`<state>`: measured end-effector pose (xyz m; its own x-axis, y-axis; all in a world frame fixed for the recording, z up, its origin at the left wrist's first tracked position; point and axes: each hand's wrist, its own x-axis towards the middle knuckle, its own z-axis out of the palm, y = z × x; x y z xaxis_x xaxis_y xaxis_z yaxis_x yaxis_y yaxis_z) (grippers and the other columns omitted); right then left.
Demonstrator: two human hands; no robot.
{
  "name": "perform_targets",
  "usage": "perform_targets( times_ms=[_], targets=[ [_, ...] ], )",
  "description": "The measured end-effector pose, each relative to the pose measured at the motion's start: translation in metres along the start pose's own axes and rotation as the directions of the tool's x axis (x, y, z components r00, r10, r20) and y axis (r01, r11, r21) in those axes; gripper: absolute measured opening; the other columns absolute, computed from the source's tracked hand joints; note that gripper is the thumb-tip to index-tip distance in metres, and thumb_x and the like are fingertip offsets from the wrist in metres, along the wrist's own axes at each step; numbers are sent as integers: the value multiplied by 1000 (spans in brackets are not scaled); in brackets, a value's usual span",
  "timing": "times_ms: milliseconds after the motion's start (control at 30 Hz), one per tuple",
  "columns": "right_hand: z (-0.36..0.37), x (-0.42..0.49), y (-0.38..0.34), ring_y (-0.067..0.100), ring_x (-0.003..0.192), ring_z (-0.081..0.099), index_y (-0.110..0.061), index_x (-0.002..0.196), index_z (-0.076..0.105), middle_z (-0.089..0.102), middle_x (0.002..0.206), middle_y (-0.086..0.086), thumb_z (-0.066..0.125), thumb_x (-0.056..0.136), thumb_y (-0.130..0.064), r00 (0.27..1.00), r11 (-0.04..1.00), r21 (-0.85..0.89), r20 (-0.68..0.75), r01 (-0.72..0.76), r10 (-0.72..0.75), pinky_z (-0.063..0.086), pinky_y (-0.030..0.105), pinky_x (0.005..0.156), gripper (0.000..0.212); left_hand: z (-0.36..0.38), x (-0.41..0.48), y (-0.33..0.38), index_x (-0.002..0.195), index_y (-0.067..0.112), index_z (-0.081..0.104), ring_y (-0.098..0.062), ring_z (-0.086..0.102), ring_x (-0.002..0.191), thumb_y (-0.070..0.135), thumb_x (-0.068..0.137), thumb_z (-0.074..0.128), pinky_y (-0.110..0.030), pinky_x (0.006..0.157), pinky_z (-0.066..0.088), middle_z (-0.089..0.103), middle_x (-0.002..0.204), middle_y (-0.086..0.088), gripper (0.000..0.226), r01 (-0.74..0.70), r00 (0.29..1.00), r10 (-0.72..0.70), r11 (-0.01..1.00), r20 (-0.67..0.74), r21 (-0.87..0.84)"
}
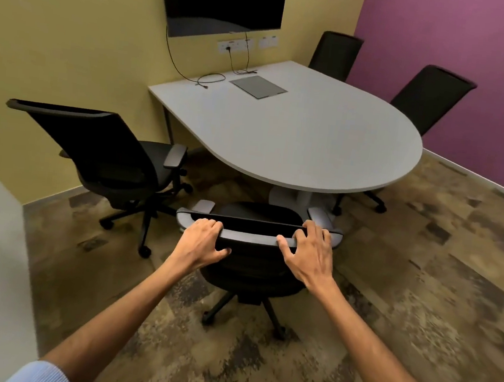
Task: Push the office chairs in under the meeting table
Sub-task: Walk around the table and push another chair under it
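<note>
Both forearms reach forward, left hand point(205, 242) and right hand point(310, 256) with fingers curled over the top edge of the nearest office chair point(253, 253), which faces the meeting table point(297, 133) straight ahead, seat not yet under.

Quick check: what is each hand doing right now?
Left hand: closed on the top edge of the near office chair's backrest.
Right hand: gripping the same top edge, fingers curled over it.

Grey mtg table point(327, 142) w/ flush panel point(258, 86) & loose cables point(211, 79) on top.
</note>
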<state>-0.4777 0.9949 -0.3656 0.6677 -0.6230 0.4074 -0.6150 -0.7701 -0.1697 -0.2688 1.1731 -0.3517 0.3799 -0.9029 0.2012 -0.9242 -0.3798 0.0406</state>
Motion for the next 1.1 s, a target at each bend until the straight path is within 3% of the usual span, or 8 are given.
perform_targets(
  times_ms=[67, 167, 267, 367, 467, 733, 833, 1100],
  targets=[
    [5, -5, -4, 19, 97, 48, -14, 82, 62, 51, 104, 2, 37, 91, -62, 1000, 1000, 26, -3, -4, 4, 38, 37, 90, 55, 2, 9, -10, 77, 18, 55, -21, 60, 74, 58, 74, 61, -36, 71, 45, 63, 75, 0, 41, -16, 999, 17, 1000, 50, -6],
    [13, -21, -4, 19, 86, 45, -17, 86, 53, 47, 92, 0, 40, 88, -68, 999, 999, 25, 13, 36, -37, 37, 36, 82, 53, 7, 20, -19, 60, 24, 53, -15, 57, 56, 59, 72, 58, -30, 54, 38, 54, 57, 8, 38, -27, 980, 33, 999, 195, -30],
    [11, -11, 3, 16, 62, 45, -20, 69, 49, 48, 65, -5, 46, 77, -79, 991, 995, -48, 104, 88, -82, 39, 35, 65, 59, 14, 35, -21, 51, 20, 51, -15, 50, 46, 42, 61, 54, -25, 46, 30, 46, 47, 8, 24, -47, 965, 46, 999, 260, -3],
    [5, 31, 7, 22, 47, 54, -20, 53, 53, 47, 47, -3, 57, 67, -56, 950, 990, -119, 311, 81, -40, 47, 32, 52, 38, 18, 58, -23, 52, 17, 55, -18, 46, 45, 34, 52, 51, -24, 45, 28, 44, 45, 6, 17, -69, 964, 67, 998, 256, -2],
    [13, 48, 4, 30, 52, 60, -15, 60, 66, 58, 53, 3, 57, 56, -35, 920, 979, -194, 391, 68, 13, 41, 29, 50, 22, 29, 70, -33, 57, 16, 62, -21, 54, 51, 34, 52, 52, -25, 48, 33, 57, 52, 1, 21, -89, 970, 82, 996, 229, 21],
    [40, 97, 11, 25, 46, 56, -17, 60, 68, 57, 50, 1, 59, 57, -33, 943, 975, -218, 330, 37, 38, 29, 25, 47, 19, 39, 134, -54, 62, 17, 66, -20, 59, 57, 34, 56, 53, -28, 51, 43, 62, 59, 1, 22, -106, 970, 96, 994, 223, 33],
    [50, 121, 14, 24, 44, 54, -15, 57, 65, 55, 48, 1, 58, 56, -30, 939, 976, -218, 337, 4, 72, 29, 25, 47, 16, 44, 166, -63, 62, 15, 64, -25, 60, 59, 33, 56, 52, -28, 51, 35, 61, 60, -2, 23, -118, 967, 102, 991, 232, 55],
    [69, 179, 24, 29, 56, 62, -15, 61, 62, 61, 57, 5, 58, 60, -27, 935, 979, -198, 338, -40, 106, 34, 28, 50, 13, 50, 238, -78, 62, 14, 60, -32, 62, 65, 33, 57, 53, -30, 54, 32, 65, 66, -8, 20, -159, 953, 129, 983, 276, 90]
  ],
)
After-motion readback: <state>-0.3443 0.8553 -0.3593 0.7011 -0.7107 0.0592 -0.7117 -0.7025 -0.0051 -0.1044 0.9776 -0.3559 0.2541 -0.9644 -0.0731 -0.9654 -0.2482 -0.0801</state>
